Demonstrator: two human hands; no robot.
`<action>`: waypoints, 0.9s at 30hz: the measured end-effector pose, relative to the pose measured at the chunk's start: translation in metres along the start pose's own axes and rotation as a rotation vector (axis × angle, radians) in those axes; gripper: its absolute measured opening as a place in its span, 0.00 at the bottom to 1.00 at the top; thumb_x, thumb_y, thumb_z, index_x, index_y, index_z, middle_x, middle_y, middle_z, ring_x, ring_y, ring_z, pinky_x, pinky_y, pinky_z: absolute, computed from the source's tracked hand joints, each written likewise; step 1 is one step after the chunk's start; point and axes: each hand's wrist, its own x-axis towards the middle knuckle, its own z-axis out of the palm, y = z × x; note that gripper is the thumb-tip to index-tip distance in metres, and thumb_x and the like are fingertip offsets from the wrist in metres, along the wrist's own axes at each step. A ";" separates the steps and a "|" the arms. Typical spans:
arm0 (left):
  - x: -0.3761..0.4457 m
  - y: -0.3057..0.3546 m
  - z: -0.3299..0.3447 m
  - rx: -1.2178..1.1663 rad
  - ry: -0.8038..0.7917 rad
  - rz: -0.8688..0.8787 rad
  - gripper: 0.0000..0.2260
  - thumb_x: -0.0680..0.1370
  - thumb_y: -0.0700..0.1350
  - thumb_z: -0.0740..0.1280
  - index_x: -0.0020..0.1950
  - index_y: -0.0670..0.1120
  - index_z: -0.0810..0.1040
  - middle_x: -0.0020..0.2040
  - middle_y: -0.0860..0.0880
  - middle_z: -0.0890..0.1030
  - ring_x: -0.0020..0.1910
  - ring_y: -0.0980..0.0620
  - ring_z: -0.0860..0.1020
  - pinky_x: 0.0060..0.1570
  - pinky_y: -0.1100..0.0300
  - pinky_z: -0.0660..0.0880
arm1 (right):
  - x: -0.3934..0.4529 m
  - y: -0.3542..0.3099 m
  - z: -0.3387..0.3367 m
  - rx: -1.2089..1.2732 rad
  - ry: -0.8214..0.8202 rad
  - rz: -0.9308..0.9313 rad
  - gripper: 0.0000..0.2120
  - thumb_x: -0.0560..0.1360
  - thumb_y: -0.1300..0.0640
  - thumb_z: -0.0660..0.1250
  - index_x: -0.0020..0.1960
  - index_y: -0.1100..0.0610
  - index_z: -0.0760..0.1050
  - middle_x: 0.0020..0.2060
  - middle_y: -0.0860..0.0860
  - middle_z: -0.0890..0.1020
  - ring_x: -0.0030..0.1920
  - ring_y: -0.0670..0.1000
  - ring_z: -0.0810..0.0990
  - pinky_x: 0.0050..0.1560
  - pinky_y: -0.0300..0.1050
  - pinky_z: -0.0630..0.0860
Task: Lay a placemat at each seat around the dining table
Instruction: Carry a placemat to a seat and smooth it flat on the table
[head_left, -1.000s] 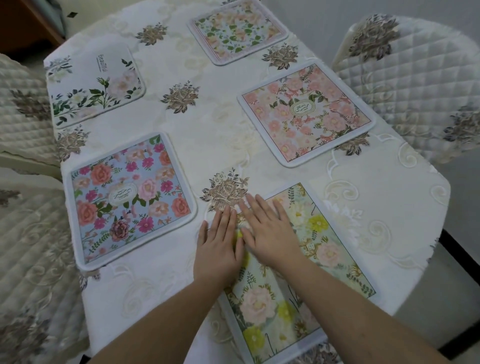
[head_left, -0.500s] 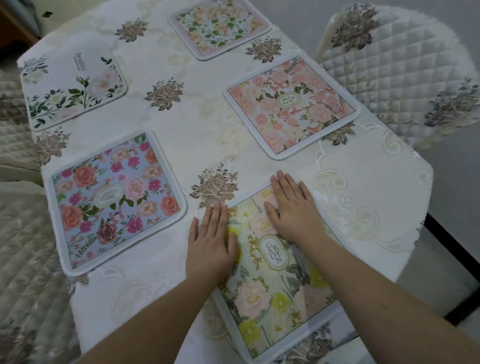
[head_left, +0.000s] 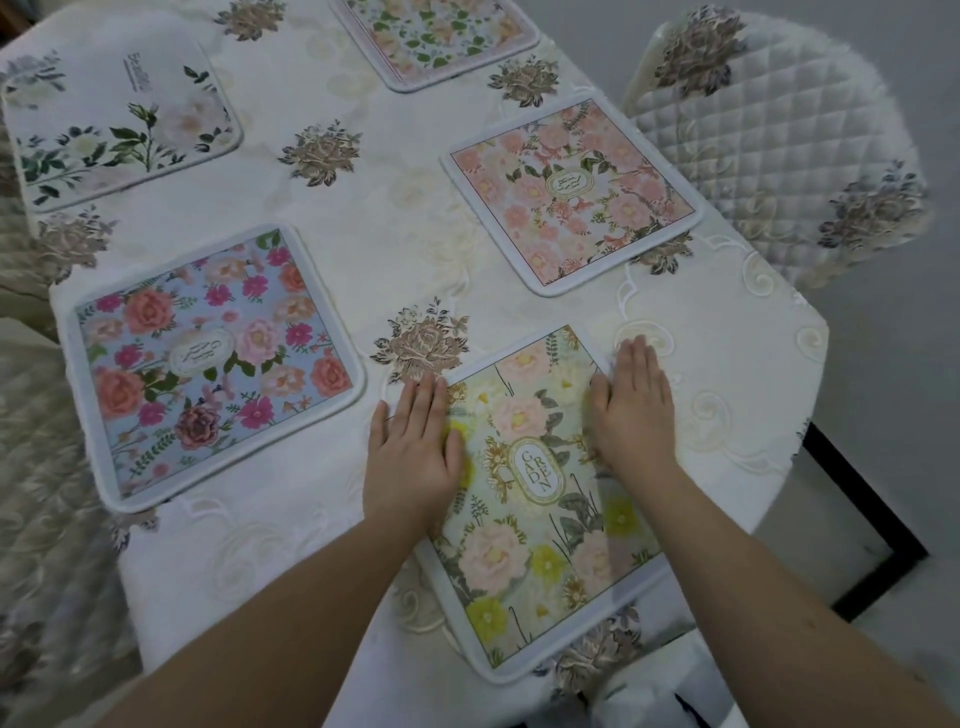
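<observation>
Looking down through the head camera, we see our left hand (head_left: 413, 447) and right hand (head_left: 631, 410) lying flat, fingers straight and together, on the nearest placemat (head_left: 540, 519), the pale green one with yellow and peach flowers at about 6 o'clock on the table (head_left: 395, 223). The left palm covers the mat's left edge and spills onto the tablecloth (head_left: 270, 530); the right palm rests over the mat's right edge near its far corner. Neither hand grips anything. At 9 o'clock lies a blue placemat (head_left: 208, 358) with red and pink blooms, at 10 o'clock a white placemat (head_left: 114, 124) with green stems, at 12 o'clock a leafy placemat (head_left: 441, 36) partly cut off by the frame, and at 2 o'clock a pink placemat (head_left: 571, 192). A quilted chair (head_left: 769, 140) stands just beside the table at 2 o'clock.
</observation>
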 end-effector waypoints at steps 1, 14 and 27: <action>0.000 0.000 0.000 -0.007 -0.001 0.001 0.27 0.83 0.55 0.44 0.82 0.51 0.48 0.81 0.52 0.51 0.80 0.54 0.47 0.77 0.50 0.40 | -0.013 -0.009 0.002 0.015 0.029 -0.014 0.28 0.83 0.48 0.45 0.80 0.59 0.49 0.80 0.54 0.51 0.79 0.51 0.47 0.78 0.50 0.44; -0.001 0.000 0.000 -0.001 -0.008 0.029 0.28 0.82 0.53 0.48 0.82 0.52 0.46 0.81 0.54 0.48 0.80 0.55 0.45 0.78 0.46 0.44 | -0.085 -0.067 0.042 -0.110 -0.050 -0.257 0.31 0.82 0.42 0.46 0.80 0.54 0.50 0.80 0.50 0.51 0.79 0.48 0.47 0.78 0.54 0.46; -0.001 0.000 -0.003 0.077 -0.069 0.113 0.27 0.82 0.56 0.43 0.82 0.55 0.45 0.81 0.54 0.45 0.80 0.55 0.43 0.78 0.47 0.40 | -0.109 -0.016 0.026 -0.092 0.006 -0.070 0.33 0.80 0.39 0.46 0.81 0.54 0.49 0.80 0.51 0.49 0.79 0.49 0.45 0.78 0.55 0.43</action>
